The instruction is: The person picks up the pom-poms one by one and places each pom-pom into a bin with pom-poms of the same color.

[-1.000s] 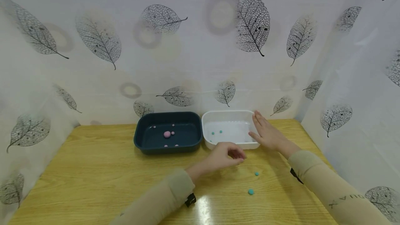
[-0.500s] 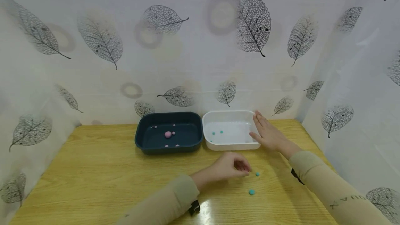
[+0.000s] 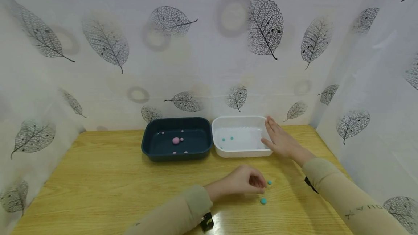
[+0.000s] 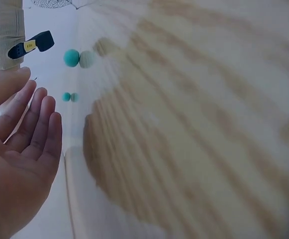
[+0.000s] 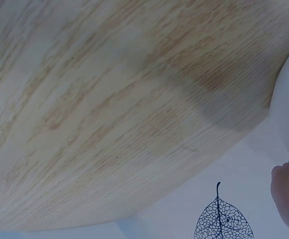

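Observation:
My left hand (image 3: 243, 180) hovers low over the table with fingers loosely curved and nothing between them. Just beyond its fingertips lies a small teal ball (image 3: 269, 182), with a larger teal ball (image 3: 263, 201) nearer the front edge. Both balls, small (image 4: 66, 96) and large (image 4: 71, 58), appear apart from the hand in the left wrist view. My right hand (image 3: 282, 142) rests against the right end of a white tray (image 3: 243, 153), fingers straight along the rim. Several small teal balls (image 3: 232, 138) lie inside that tray. Only part of the right hand (image 5: 288, 196) shows in its wrist view.
A dark blue tray (image 3: 177, 157) stands to the left, side by side with the white one, holding pink balls (image 3: 176, 140) of different sizes. Behind both trays hangs a white leaf-patterned curtain (image 3: 209, 64), which also closes off the sides of the wooden table (image 3: 98, 184).
My left hand has moved from the white tray's front edge toward the front right, down to the two loose teal balls. The right hand has stayed at the tray's end.

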A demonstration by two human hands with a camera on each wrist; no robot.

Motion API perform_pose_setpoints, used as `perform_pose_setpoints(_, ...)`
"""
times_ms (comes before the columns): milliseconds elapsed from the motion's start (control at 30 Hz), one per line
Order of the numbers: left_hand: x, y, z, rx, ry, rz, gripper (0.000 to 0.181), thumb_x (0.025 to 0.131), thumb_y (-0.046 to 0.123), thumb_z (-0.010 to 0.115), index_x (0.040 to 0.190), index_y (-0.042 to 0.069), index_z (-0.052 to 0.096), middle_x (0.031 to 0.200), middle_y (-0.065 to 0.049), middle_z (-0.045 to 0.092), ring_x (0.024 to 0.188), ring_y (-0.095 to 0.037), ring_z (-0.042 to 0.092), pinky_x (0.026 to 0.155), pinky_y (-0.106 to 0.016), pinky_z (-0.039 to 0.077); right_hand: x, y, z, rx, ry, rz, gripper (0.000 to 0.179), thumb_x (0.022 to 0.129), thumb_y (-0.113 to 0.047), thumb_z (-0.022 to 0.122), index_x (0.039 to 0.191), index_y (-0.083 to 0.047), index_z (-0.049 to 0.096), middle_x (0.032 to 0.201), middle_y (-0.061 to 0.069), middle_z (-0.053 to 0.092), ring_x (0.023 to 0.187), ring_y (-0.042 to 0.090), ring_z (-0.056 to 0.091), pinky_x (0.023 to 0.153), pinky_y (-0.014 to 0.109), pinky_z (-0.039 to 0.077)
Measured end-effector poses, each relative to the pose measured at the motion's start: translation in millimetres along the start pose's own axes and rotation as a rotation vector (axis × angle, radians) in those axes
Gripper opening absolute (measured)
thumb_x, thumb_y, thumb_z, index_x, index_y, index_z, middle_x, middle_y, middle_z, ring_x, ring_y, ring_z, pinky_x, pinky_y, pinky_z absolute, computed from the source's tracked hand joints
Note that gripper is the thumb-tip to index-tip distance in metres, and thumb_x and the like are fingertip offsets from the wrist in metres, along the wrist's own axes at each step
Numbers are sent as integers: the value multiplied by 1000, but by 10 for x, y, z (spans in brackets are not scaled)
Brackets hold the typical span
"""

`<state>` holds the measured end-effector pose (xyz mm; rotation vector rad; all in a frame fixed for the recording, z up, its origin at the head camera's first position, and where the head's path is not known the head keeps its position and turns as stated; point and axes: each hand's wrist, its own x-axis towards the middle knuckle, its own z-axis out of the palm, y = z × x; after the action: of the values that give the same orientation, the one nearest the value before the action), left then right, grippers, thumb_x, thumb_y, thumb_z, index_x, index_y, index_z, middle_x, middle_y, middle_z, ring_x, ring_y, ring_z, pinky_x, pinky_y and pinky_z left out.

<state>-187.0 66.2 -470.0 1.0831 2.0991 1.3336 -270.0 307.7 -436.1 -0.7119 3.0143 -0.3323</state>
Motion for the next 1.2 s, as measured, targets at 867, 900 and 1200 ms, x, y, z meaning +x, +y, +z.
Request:
perform_pose_setpoints(867,-5,46,73,253,-111,17,14,92,15,86,103,9,80,95,6,78,79,10,59,76,-4,51,11,64,36,3,-21,18,83,113,-42,42,163,16,9,175,31,-4,163,51,3,133,65,12)
perform_pose_setpoints(900,-6,51,74,261,-116,19,14,92,15,85,104,10,80,95,6,78,79,10,59,76,-4,51,11,65,37,2,-21,18,83,113,-42,42,163,15,9,175,31,-4,163,51,3,133,65,12)
perform_pose_setpoints(1200,-1,56,90,375,-139,41,14,93,17,84,106,13,81,100,8,79,81,12,57,76,-1,47,14,61,37,-1,-20,19,84,113,-43,42,164,15,9,176,31,-4,164,50,3,132,65,13)
